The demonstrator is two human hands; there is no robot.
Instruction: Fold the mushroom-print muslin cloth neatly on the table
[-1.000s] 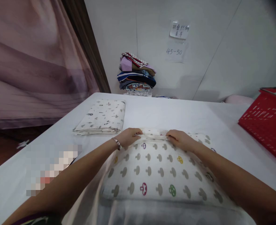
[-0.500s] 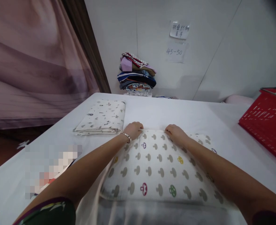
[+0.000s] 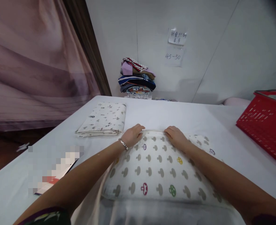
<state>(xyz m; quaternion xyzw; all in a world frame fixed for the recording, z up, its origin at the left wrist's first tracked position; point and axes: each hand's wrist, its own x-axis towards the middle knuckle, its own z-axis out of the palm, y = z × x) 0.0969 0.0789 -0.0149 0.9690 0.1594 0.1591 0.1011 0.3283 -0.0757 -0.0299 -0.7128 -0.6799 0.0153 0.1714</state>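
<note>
A white cloth printed with grey and a few coloured mushrooms (image 3: 154, 168) spreads over the near part of the table, its front edge hanging toward me. At the cloth's far edge, my left hand (image 3: 133, 135) is closed on the left part of that edge, a bracelet on its wrist. My right hand (image 3: 176, 136) pinches the same edge a short way to the right. Between both hands the edge runs nearly straight. More of the mushroom print shows beyond my right forearm. To the left lies a folded white cloth with small dark prints (image 3: 102, 119), apart from my hands.
A red plastic basket (image 3: 264, 122) stands at the right on the white table (image 3: 180, 114). Behind the far edge rises a stack of folded fabrics (image 3: 136, 78) by the wall. A partly blurred flat item (image 3: 58, 175) lies at left, near a hanging curtain (image 3: 34, 62).
The view has tilted slightly, so the wall and stack appear a little lower. Both hands keep their hold on the cloth's far edge, with hardly any shift.
</note>
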